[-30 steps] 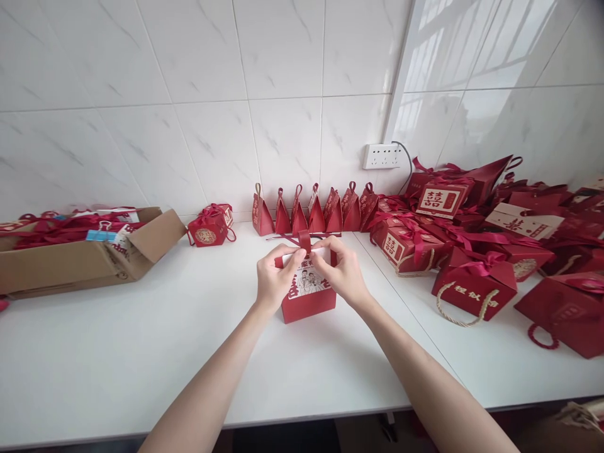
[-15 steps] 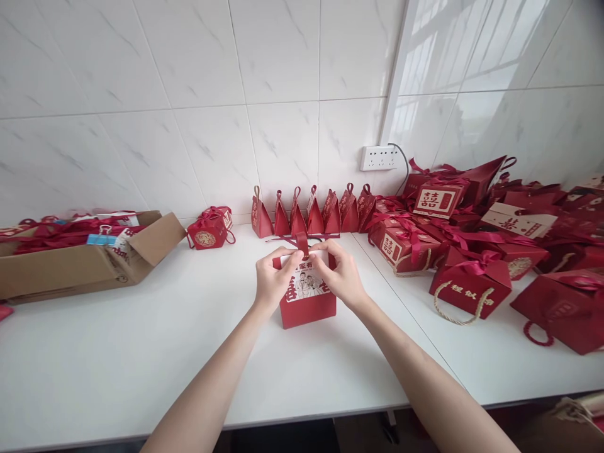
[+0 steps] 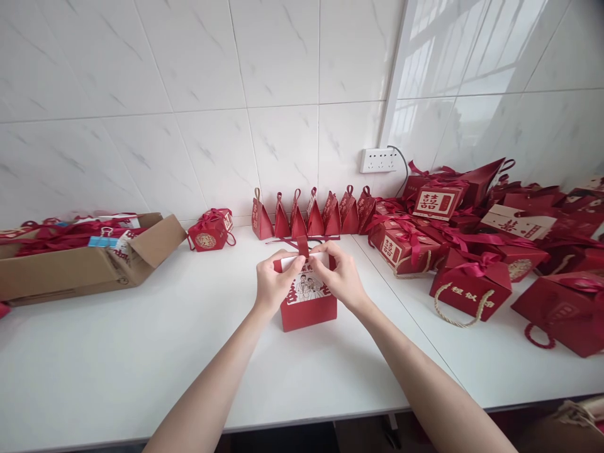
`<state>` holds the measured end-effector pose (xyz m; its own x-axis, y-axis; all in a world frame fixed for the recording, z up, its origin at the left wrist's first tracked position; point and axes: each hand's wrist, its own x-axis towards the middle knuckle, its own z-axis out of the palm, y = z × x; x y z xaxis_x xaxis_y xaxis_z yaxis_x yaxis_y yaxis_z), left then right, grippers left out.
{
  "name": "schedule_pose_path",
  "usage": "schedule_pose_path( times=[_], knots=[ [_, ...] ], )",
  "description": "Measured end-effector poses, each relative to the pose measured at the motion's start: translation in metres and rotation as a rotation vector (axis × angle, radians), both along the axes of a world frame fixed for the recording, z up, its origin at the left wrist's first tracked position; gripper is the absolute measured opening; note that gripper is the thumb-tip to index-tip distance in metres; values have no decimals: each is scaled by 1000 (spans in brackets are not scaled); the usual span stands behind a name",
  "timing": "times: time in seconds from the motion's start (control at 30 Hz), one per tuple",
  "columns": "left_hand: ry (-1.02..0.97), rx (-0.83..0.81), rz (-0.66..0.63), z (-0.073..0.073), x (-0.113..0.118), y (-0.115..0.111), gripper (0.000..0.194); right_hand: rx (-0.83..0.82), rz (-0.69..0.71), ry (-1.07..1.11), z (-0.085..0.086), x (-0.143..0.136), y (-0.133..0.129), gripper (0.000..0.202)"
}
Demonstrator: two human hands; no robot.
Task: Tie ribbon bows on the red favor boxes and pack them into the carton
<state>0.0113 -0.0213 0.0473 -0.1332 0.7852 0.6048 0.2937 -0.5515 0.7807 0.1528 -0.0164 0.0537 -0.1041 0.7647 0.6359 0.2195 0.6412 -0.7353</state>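
A red gift box (image 3: 309, 314) with a white panel showing a drawn couple and red characters stands upright on the white table (image 3: 189, 352). Its top edge is gripped from both sides: my left hand (image 3: 274, 280) pinches it at the left, thumb in front. From the right, my right hand (image 3: 340, 274) pinches the same edge, its thumb close to the other thumb. Between the thumbs a dark red ribbon loop (image 3: 302, 245) sticks up from the box's top. The fingers behind the box are mostly hidden.
Several small red triangular boxes (image 3: 314, 220) stand in a row along the wall. Left of them sits a red box with a bow (image 3: 210, 229). A cardboard carton (image 3: 61, 270) of red pieces is far left. Red gift boxes (image 3: 465, 283) pile up at right, below a power strip (image 3: 378, 160).
Both thumbs have slid slightly down at the top of the box. The box and hands otherwise keep nearly the same place; the whole view has shifted a little.
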Motion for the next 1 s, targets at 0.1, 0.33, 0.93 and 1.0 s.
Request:
schedule_pose_path(
  times=[0.1,0.33,0.93,1.0],
  knots=[
    [1,-9,12,0,0,0,21,-42,0,-2,1,0,0,11],
    [-18,-23,9,-1,0,-1,22,-36,35,22,-1,1,2,13],
    [-115,-102,-113,-1,-1,2,16,-121,64,-13,3,4,1,14],
    [-120,-117,-120,-3,-2,3,17,-120,61,-18,3,4,1,14]
  ],
)
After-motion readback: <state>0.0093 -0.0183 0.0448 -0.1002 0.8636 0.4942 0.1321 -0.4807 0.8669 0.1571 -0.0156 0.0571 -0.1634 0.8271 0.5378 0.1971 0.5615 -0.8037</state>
